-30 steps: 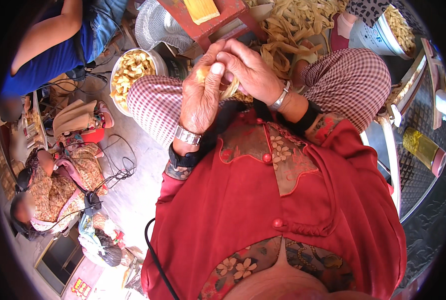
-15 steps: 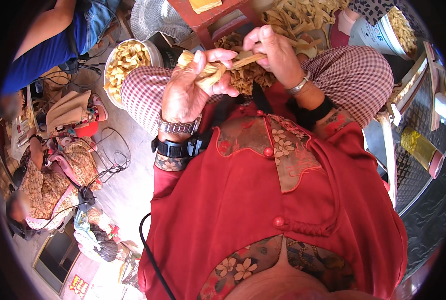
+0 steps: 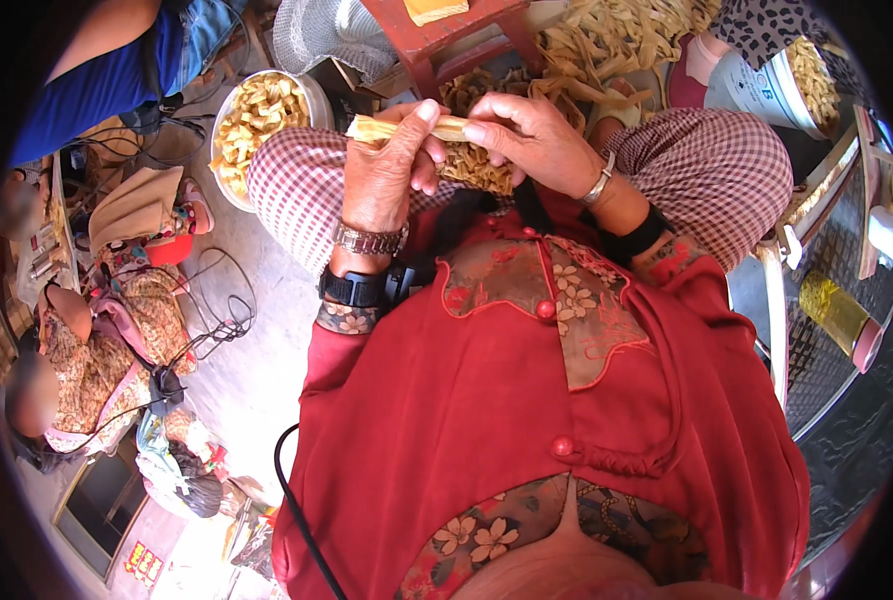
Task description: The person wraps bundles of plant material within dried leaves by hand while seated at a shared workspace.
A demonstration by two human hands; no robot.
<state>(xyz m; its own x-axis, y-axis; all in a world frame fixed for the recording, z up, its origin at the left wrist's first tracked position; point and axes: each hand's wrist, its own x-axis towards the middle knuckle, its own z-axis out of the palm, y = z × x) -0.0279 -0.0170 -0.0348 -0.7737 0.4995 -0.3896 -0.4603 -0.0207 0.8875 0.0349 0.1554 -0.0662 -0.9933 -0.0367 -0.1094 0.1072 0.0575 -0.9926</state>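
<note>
While the left hand (image 3: 379, 175) pinches a yellowish folded strip (image 3: 369, 128) between thumb and fingers at the upper centre of the frame, the right hand (image 3: 549, 150) grasps its right end with bent fingers, and a white bucket (image 3: 321, 104) of yellow pieces (image 3: 262, 112) stands at upper left.
</note>
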